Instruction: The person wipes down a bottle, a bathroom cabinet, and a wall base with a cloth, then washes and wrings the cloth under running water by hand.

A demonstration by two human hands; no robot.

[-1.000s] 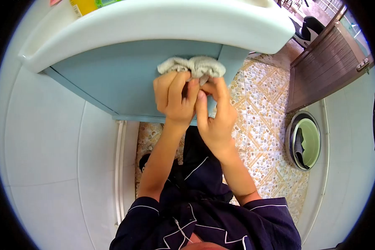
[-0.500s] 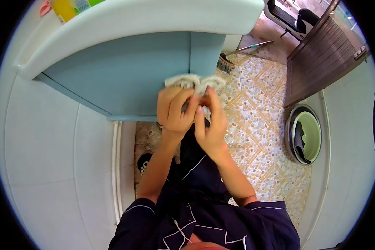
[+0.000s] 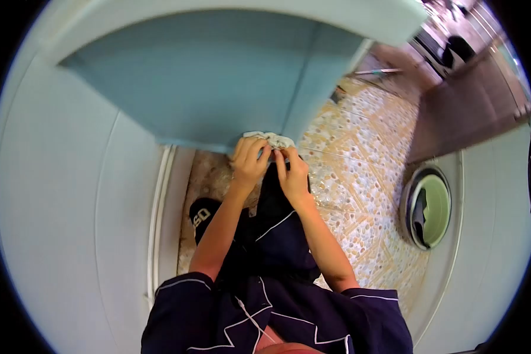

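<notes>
A bunched white cloth [image 3: 269,139] lies against the lower edge of the blue cabinet panel [image 3: 206,76], close to its right corner. My left hand [image 3: 251,160] grips the cloth's left part with bent fingers. Right beside it, my right hand [image 3: 292,173] has its fingers closed on the right part of the cloth. The two hands nearly touch at the thumbs. Some fingertips are hidden by the cloth, and the view is slightly blurred.
Above the panel runs a white basin rim [image 3: 242,7]. A green basin [image 3: 436,211] inside a metal one, with a dark cloth in it, stands on the patterned floor [image 3: 360,194] at right. Behind it is a brown door [image 3: 466,109]. A black shoe [image 3: 202,217] is at lower left.
Both hands have moved down the panel with the cloth to its lower edge. The head view has shifted, and the yellow and green package on the basin is out of sight.
</notes>
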